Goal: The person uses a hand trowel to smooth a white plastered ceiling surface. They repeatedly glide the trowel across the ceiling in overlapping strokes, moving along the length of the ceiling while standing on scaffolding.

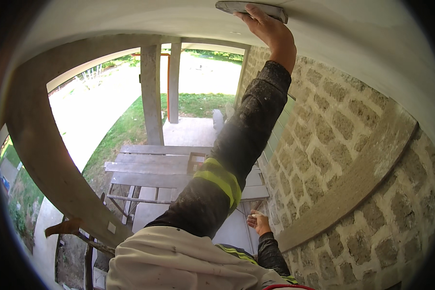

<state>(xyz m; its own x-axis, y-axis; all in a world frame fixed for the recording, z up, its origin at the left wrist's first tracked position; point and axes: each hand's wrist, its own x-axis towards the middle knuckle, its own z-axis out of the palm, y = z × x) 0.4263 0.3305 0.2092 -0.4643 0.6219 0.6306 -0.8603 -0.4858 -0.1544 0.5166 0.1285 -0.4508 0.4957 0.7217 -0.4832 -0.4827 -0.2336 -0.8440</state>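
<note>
Raised overhead at the end of an outstretched arm, my left hand (pixel 268 30) grips a flat grey trowel-like tool (pixel 232 7). The tool has a rounded tip and lies up against the pale, smooth ceiling (pixel 343 24). Its underside is partly covered by my fingers. Low on the right, by the stone wall, my right hand (pixel 260 222) hangs with loosely bent fingers a little apart, and I see nothing held in it. Both dark sleeves are dusty, with a yellow band on the left one.
Below stands a plank-topped scaffold (pixel 152 166) with a small box (pixel 195 163) on it. A stone block wall (pixel 343 121) with a concrete band (pixel 348 183) rises on the right. Concrete posts (pixel 151 96) and a curved-looking beam (pixel 43 135) border the left, with grass beyond.
</note>
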